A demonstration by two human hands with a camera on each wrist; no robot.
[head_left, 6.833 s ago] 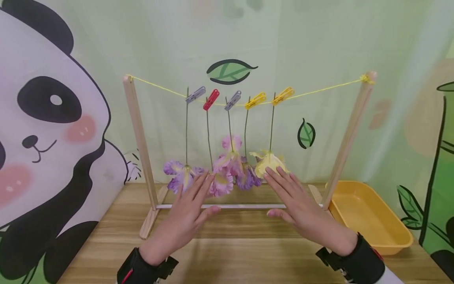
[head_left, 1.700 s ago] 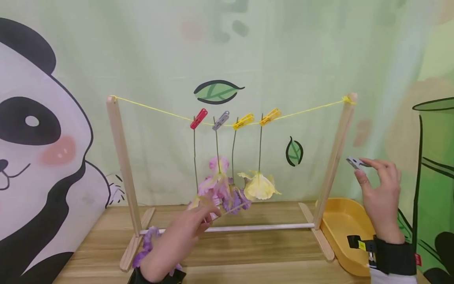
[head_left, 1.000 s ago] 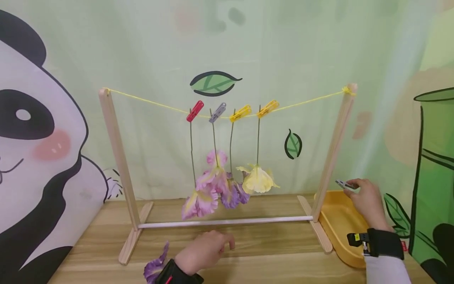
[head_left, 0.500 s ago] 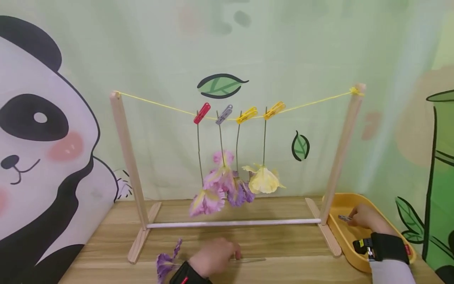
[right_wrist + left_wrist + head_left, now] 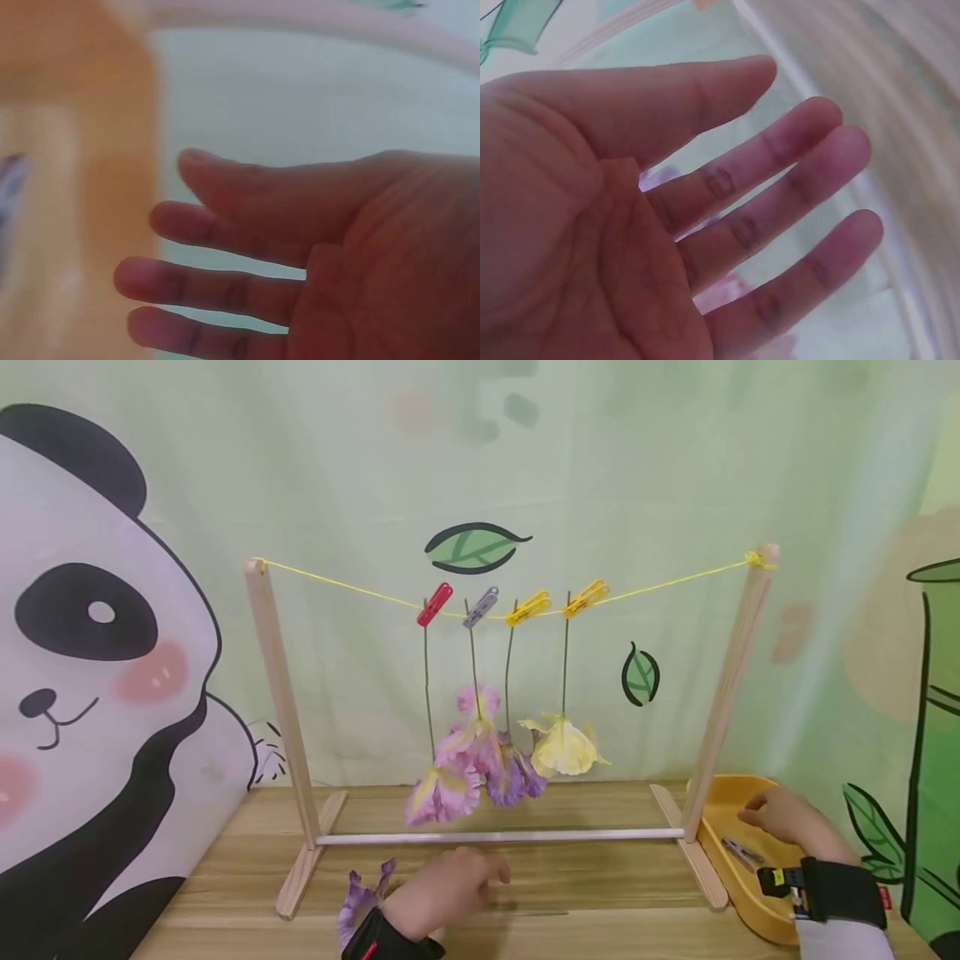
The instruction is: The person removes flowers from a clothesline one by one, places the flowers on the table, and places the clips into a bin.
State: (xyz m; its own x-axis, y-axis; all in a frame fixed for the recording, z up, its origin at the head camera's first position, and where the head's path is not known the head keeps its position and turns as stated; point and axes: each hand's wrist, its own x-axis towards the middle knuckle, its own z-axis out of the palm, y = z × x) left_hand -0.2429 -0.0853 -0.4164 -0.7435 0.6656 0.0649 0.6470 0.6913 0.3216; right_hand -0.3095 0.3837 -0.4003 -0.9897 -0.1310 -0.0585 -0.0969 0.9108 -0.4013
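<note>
A purple artificial flower [image 5: 356,910] lies on the table at the front left, its thin stem [image 5: 536,913] running to the right. My left hand [image 5: 450,885] is over the stem and hides part of it; in the left wrist view its fingers [image 5: 802,184] are spread and the palm holds nothing. At the right, my right hand [image 5: 787,818] is over the yellow tray [image 5: 750,920], fingers [image 5: 225,292] loosely extended and holding nothing. A grey clothespin [image 5: 742,852] lies in the tray, just left of that hand.
A yellow string [image 5: 337,582] spans two wooden posts [image 5: 281,702]. Red [image 5: 435,604], grey [image 5: 481,607] and yellow [image 5: 528,608] clothespins hold flowers upside down, including pink [image 5: 446,793] and pale yellow [image 5: 566,747] ones. A white rod [image 5: 502,837] joins the stand's feet.
The leftmost purple flower came off the line and was laid on the table; my left hand let go of it. My right hand carried the grey clothespin into the tray and released it.
</note>
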